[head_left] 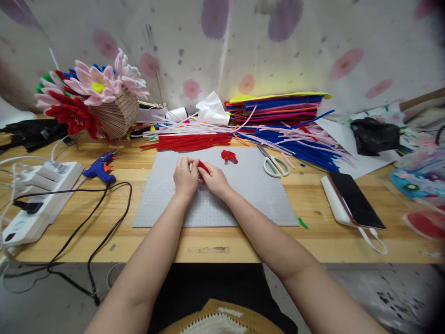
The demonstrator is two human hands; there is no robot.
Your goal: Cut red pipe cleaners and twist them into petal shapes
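My left hand [187, 175] and my right hand [214, 178] meet over the grey cutting mat [250, 199]. Between them is a small piece of red pipe cleaner [203, 166], pinched by the fingers of both hands and largely covered by them. Just beyond my right hand, a bent clump of red pipe cleaner [229, 157] lies on the mat. A pair of scissors [273, 166] with pale handles rests at the mat's right edge. Red pipe cleaners [193, 142] are bunched along its far edge.
Blue pipe cleaners [309, 150] spread at the back right. At left are a blue glue gun [100, 168], a white power strip [45, 197] with trailing cords, and a basket [120, 113] of fuzzy flowers. A phone [356, 199] lies on the right.
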